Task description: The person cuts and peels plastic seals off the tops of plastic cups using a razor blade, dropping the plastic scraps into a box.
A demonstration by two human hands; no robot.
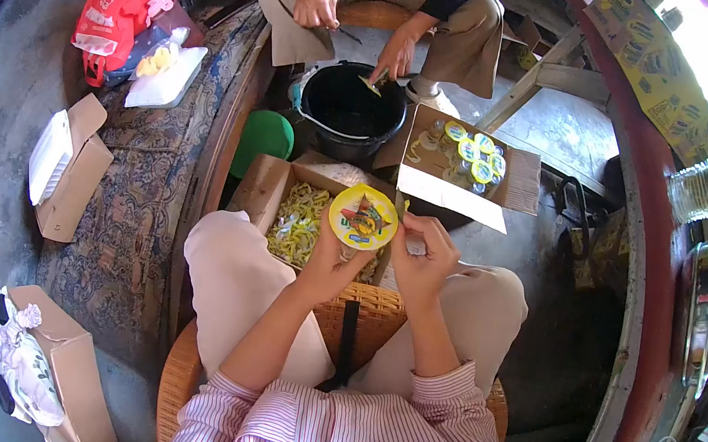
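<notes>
A plastic cup with a printed yellow-and-white lid (362, 217) is held over my lap, its lid tilted up toward me. My left hand (333, 258) wraps round the cup's left side and underside. At the lid's right rim, my right hand (424, 253) is closed in a pinch. A thin dark blade-like tool (400, 200) rises from those fingers beside a small yellow scrap; most of it is hidden. Just beyond my hands, a cardboard box (255, 193) holds a heap of yellow film strips (299, 214).
Across from me a seated person holds a thin dark tool in one hand (316, 0) and a cup with the other (396, 55) over a black bucket (342, 143). An open carton (455, 197) contains several lidded cups (477, 152). A green round object (264, 142) stands left.
</notes>
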